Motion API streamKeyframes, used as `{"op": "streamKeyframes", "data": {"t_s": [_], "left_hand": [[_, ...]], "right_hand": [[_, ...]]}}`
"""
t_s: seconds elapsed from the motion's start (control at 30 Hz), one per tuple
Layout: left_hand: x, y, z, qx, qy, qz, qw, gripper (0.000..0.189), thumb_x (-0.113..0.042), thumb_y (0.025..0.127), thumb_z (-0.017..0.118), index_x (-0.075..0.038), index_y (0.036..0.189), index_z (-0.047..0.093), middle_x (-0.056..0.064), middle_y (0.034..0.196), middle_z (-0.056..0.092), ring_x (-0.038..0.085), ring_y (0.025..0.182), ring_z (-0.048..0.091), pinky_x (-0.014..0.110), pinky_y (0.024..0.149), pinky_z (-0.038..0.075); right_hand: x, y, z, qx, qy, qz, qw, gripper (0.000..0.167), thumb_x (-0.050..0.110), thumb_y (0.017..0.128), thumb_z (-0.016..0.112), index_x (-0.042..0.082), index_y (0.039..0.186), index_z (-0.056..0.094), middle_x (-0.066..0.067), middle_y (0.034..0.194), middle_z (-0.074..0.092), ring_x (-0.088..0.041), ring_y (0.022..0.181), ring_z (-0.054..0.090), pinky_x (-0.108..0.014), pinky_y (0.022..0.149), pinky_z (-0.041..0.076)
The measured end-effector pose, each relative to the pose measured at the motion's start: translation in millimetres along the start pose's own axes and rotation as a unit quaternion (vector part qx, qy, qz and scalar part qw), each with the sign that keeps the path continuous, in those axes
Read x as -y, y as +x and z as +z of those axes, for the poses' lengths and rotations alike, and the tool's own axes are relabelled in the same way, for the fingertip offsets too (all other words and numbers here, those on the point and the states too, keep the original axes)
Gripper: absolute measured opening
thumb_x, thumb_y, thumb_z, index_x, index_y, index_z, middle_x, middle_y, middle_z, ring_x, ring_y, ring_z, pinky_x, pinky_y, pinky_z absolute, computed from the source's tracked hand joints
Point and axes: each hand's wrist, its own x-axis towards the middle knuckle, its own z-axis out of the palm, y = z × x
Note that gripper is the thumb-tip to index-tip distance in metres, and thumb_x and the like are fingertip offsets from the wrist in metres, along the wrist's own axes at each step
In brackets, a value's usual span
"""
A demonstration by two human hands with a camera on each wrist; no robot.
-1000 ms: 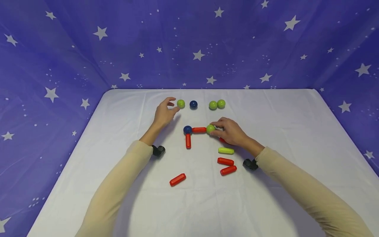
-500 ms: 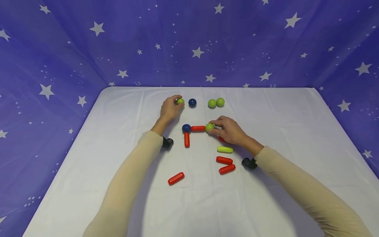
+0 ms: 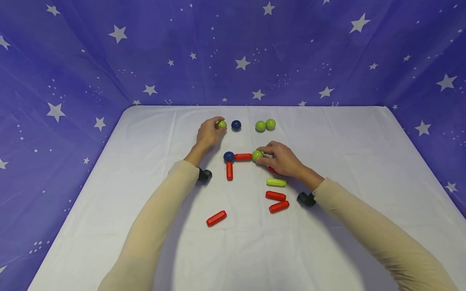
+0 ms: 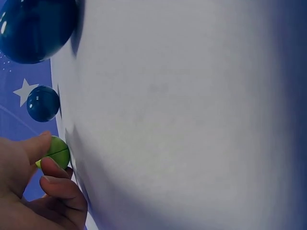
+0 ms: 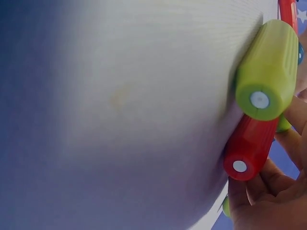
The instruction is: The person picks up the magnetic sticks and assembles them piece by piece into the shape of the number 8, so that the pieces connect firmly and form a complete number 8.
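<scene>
My left hand (image 3: pixel 210 132) pinches a green ball (image 3: pixel 222 124) between thumb and fingers at the back of the table; the left wrist view shows the same green ball (image 4: pixel 59 152) in the fingertips. Nearer the middle, my right hand (image 3: pixel 281 158) holds another green ball (image 3: pixel 257 156) by its sides. That ball sits at the right end of a red rod (image 3: pixel 243 157), whose left end meets a blue ball (image 3: pixel 229 157). A second red rod (image 3: pixel 229 171) runs from the blue ball toward me. Partly under my right hand lies a red rod (image 5: pixel 252 148).
Behind stand a loose blue ball (image 3: pixel 236 125) and two green balls (image 3: pixel 265 125) side by side. A yellow-green rod (image 3: pixel 276 182) and two red rods (image 3: pixel 278 201) lie in front of my right hand. One more red rod (image 3: pixel 216 218) lies nearer the front.
My left hand has moved right and slightly back, from beside the green ball to a pinch on it. My right hand keeps its hold on the other green ball.
</scene>
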Motion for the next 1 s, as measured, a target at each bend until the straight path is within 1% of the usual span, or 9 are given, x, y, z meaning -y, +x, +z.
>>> {"op": "streamKeyframes", "data": {"t_s": [0.13, 0.3, 0.37, 0.43, 0.57, 0.63, 0.73, 0.8, 1.0], "left_hand": [[-0.1, -1.7, -0.1, -0.003, -0.007, -0.003, 1.0, 0.043, -0.021, 0.096, 0.066, -0.014, 0.137, 0.058, 0.016, 0.13, 0.06, 0.032, 0.119, 0.055, 0.045, 0.098, 0.041], [-2.6, -9.4, -1.1, -0.01, -0.057, -0.023, 0.998, 0.052, -0.023, 0.093, 0.069, -0.006, 0.14, 0.053, 0.019, 0.121, 0.063, 0.032, 0.111, 0.058, 0.043, 0.095, 0.043], [-4.2, -15.0, -2.3, -0.01, -0.084, -0.031, 0.9959, 0.052, -0.024, 0.093, 0.069, -0.003, 0.138, 0.053, 0.018, 0.119, 0.064, 0.031, 0.109, 0.059, 0.041, 0.093, 0.045], [-4.8, -21.3, -3.7, -0.008, -0.108, -0.031, 0.9937, 0.05, -0.025, 0.094, 0.069, -0.001, 0.135, 0.056, 0.017, 0.118, 0.063, 0.029, 0.108, 0.058, 0.038, 0.088, 0.048], [-5.4, -37.2, -9.5, -0.001, -0.144, -0.017, 0.9894, 0.046, -0.028, 0.095, 0.068, -0.002, 0.131, 0.06, 0.016, 0.119, 0.063, 0.027, 0.108, 0.058, 0.034, 0.08, 0.051], [-4.8, -45.8, -13.4, -0.001, -0.154, -0.011, 0.988, 0.046, -0.032, 0.094, 0.068, -0.003, 0.13, 0.061, 0.016, 0.117, 0.064, 0.028, 0.105, 0.06, 0.033, 0.077, 0.051], [-3.2, -59.2, -19.5, 0.0, -0.148, -0.006, 0.989, 0.048, -0.039, 0.095, 0.065, -0.005, 0.128, 0.062, 0.014, 0.114, 0.065, 0.027, 0.1, 0.061, 0.034, 0.075, 0.049], [-1.6, -68.6, -23.2, 0.007, -0.138, -0.002, 0.9904, 0.049, -0.043, 0.095, 0.063, -0.006, 0.127, 0.063, 0.014, 0.113, 0.065, 0.027, 0.098, 0.06, 0.035, 0.076, 0.048], [0.0, -98.0, -30.4, 0.045, -0.109, 0.018, 0.9929, 0.048, -0.043, 0.095, 0.064, -0.007, 0.127, 0.063, 0.014, 0.113, 0.064, 0.028, 0.103, 0.057, 0.04, 0.082, 0.046]], "right_hand": [[0, -0.4, 1, -0.001, -0.003, 0.002, 1.0, 0.042, 0.023, 0.09, 0.074, 0.004, 0.127, 0.067, -0.011, 0.103, 0.063, -0.023, 0.088, 0.055, -0.037, 0.077, 0.046], [1, -0.8, 2, -0.002, -0.004, -0.001, 1.0, 0.041, 0.024, 0.09, 0.074, 0.005, 0.126, 0.067, -0.011, 0.103, 0.063, -0.023, 0.088, 0.055, -0.037, 0.077, 0.046], [1, -1.0, 2, -0.003, -0.005, -0.003, 1.0, 0.041, 0.024, 0.09, 0.074, 0.005, 0.126, 0.067, -0.011, 0.103, 0.063, -0.023, 0.088, 0.055, -0.038, 0.077, 0.046], [2, -1.3, 1, -0.002, -0.006, -0.002, 1.0, 0.042, 0.024, 0.091, 0.074, 0.004, 0.127, 0.067, -0.012, 0.103, 0.063, -0.023, 0.088, 0.056, -0.038, 0.078, 0.046], [3, -1.7, 1, 0.0, -0.006, 0.001, 1.0, 0.042, 0.023, 0.09, 0.074, 0.004, 0.127, 0.067, -0.012, 0.104, 0.063, -0.024, 0.089, 0.055, -0.038, 0.078, 0.046], [3, -1.6, 1, 0.0, -0.007, 0.001, 1.0, 0.042, 0.023, 0.09, 0.074, 0.004, 0.127, 0.066, -0.012, 0.104, 0.063, -0.024, 0.09, 0.056, -0.038, 0.079, 0.046], [3, -1.1, 1, -0.001, -0.007, -0.002, 1.0, 0.043, 0.023, 0.09, 0.074, 0.003, 0.127, 0.066, -0.012, 0.104, 0.063, -0.024, 0.089, 0.057, -0.039, 0.079, 0.047], [2, -1.1, 1, -0.001, -0.008, -0.005, 1.0, 0.042, 0.023, 0.09, 0.074, 0.003, 0.127, 0.067, -0.012, 0.103, 0.063, -0.024, 0.089, 0.057, -0.039, 0.078, 0.047], [1, -0.9, 0, -0.002, -0.011, -0.006, 0.9999, 0.042, 0.024, 0.09, 0.075, 0.004, 0.127, 0.067, -0.012, 0.103, 0.063, -0.024, 0.089, 0.057, -0.039, 0.079, 0.047]]}}
